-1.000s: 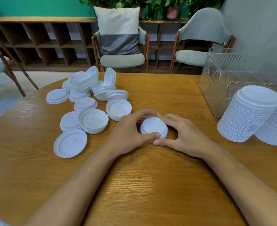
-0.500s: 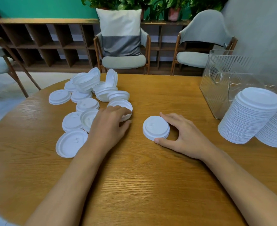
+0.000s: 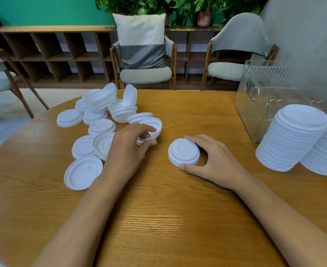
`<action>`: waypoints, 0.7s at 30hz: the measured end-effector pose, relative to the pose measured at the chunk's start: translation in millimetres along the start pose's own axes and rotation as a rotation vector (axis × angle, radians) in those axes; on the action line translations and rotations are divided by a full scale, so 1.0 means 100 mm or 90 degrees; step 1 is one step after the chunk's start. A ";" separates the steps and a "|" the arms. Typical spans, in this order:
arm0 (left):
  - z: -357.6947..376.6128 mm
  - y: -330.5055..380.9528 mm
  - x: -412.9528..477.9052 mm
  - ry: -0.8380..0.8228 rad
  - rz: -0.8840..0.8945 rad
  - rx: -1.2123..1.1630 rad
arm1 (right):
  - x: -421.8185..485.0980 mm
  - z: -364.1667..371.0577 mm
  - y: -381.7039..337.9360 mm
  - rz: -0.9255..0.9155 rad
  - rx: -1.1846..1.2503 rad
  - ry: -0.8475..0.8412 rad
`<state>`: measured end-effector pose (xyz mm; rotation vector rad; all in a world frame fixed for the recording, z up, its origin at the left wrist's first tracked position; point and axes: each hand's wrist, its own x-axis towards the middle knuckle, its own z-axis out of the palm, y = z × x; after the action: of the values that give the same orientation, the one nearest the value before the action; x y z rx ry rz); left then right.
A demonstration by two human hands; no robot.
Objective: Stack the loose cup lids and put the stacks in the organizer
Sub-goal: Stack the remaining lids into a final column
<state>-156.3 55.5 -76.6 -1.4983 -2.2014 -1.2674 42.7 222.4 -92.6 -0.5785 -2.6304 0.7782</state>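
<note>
Our left hand (image 3: 127,151) pinches a tilted lid (image 3: 152,125) at the near edge of the loose pile (image 3: 101,120). Our right hand (image 3: 218,162) curls round the short stack (image 3: 183,151) on the table (image 3: 168,218), well apart from the organizer (image 3: 259,97).

Round wooden tabletop (image 3: 168,218). On its far left, loose cup lids (image 3: 99,116), white, in a scattered heap: some flat, some upturned, some on edge. At the heap's near edge, left hand (image 3: 128,149) pinching a tilted lid (image 3: 151,128) between thumb and fingers. At centre, right hand (image 3: 216,160), thumb and fingers curled round a short stack (image 3: 184,151) lying flat. At right, two tall stacks (image 3: 293,137) side by side, with a clear ribbed organizer (image 3: 259,97) just behind.
</note>
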 end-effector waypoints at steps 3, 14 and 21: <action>-0.04 0.15 0.00 0.027 -0.066 -0.141 | 0.01 0.00 0.01 -0.006 0.000 0.014; 0.05 0.31 -0.03 -0.079 -0.265 -0.444 | 0.01 0.00 0.03 -0.020 0.073 0.019; 0.22 0.26 -0.13 -0.138 -0.114 -0.109 | 0.01 0.02 0.05 -0.047 0.050 0.019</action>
<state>-122.3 66.3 -84.0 -1.5973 -2.4687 -1.4413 42.3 225.6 -96.8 -0.4661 -2.5664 0.8393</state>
